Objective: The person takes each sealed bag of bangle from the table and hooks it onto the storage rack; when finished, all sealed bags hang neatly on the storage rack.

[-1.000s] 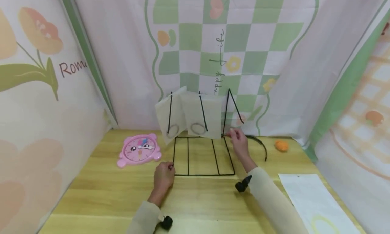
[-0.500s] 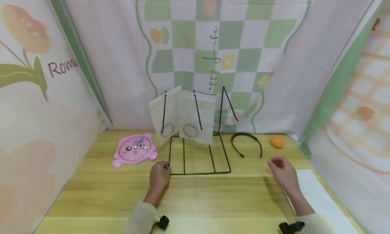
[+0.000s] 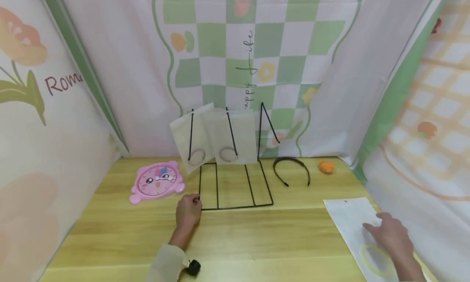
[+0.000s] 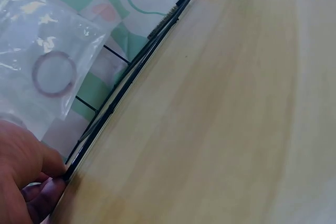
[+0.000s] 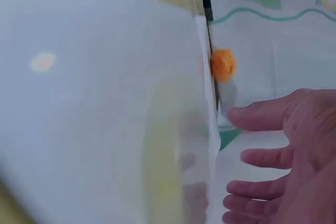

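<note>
In the head view my left hand [image 3: 189,209] pinches the near left corner of a black wire display rack [image 3: 236,207]; the left wrist view shows thumb and finger at the bar. Two translucent bags [image 3: 193,140], each with a thin ring inside, hang from two of the rack's hooks. The right-hand hook [image 3: 269,123] carries nothing. At the right, my right hand [image 3: 393,235] hovers over a flat white bag [image 3: 349,220] with a yellow ring [image 3: 371,262] showing through it. Its fingers are spread and apart from the bag in the right wrist view.
A pink clock [image 3: 157,180] with a cartoon face lies left of the rack. To the right are a black headband [image 3: 291,161] and a small orange object [image 3: 326,166]. Patterned curtains [image 3: 139,90] stand close behind and beside the wooden table [image 3: 220,237].
My right hand has left the rack's right side and moved right and nearer, over the white bag. The left hand keeps its hold on the rack. The view has shifted slightly.
</note>
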A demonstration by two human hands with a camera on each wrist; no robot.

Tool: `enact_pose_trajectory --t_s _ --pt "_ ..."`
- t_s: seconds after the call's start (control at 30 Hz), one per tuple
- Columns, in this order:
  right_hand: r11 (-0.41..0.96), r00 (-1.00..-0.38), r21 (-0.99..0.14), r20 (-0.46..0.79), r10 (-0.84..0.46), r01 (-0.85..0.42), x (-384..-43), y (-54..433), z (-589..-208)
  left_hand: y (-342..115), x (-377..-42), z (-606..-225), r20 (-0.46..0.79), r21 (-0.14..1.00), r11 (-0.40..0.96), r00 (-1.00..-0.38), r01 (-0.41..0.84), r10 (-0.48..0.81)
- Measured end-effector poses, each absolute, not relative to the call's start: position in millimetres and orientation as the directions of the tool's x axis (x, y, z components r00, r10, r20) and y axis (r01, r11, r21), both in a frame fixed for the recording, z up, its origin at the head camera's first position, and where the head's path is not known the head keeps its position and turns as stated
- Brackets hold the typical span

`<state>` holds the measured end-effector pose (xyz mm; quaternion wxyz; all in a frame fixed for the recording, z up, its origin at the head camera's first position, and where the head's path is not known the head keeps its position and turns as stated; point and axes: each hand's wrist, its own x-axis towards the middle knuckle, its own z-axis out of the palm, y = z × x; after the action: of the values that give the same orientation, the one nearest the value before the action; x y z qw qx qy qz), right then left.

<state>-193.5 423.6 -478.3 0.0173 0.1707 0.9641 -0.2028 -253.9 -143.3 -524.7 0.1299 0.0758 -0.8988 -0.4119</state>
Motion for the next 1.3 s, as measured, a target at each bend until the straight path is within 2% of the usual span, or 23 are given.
enact_pose_trajectory --t_s 0.1,0.23,0.37,0.6,0.8,1.03,1.3 --pt "0.842 -0.920 -0.372 -0.182 0.347 0.391 -185 428 -482 -144 -253 -525 0.166 0.760 0.649 -0.954 -0.037 -0.249" --pt "0.838 -0.908 -0.353 -0.207 0.364 0.416 -179 429 -484 -144 -254 -526 0.171 0.758 0.651 -0.954 -0.032 -0.246" --pt "0.832 -0.902 -0.349 -0.183 0.391 0.432 -176 429 -486 -142 -254 -526 0.158 0.763 0.645 -0.956 -0.041 -0.247" --pt "0.771 -0.869 -0.411 -0.141 0.474 0.486 -178 433 -489 -142 -254 -527 0.141 0.769 0.638 -0.960 -0.048 -0.243" --pt "0.780 -0.883 -0.434 -0.090 0.460 0.450 -180 444 -491 -143 -254 -526 0.162 0.765 0.643 -0.955 -0.038 -0.249" --pt "0.790 -0.928 -0.534 0.024 0.371 0.302 -176 456 -485 -142 -252 -524 0.159 0.762 0.647 -0.958 -0.035 -0.239" --pt "0.634 -0.919 -0.721 -0.010 0.394 0.280 -169 422 -457 -143 -254 -525 0.161 0.758 0.651 -0.955 -0.042 -0.249"
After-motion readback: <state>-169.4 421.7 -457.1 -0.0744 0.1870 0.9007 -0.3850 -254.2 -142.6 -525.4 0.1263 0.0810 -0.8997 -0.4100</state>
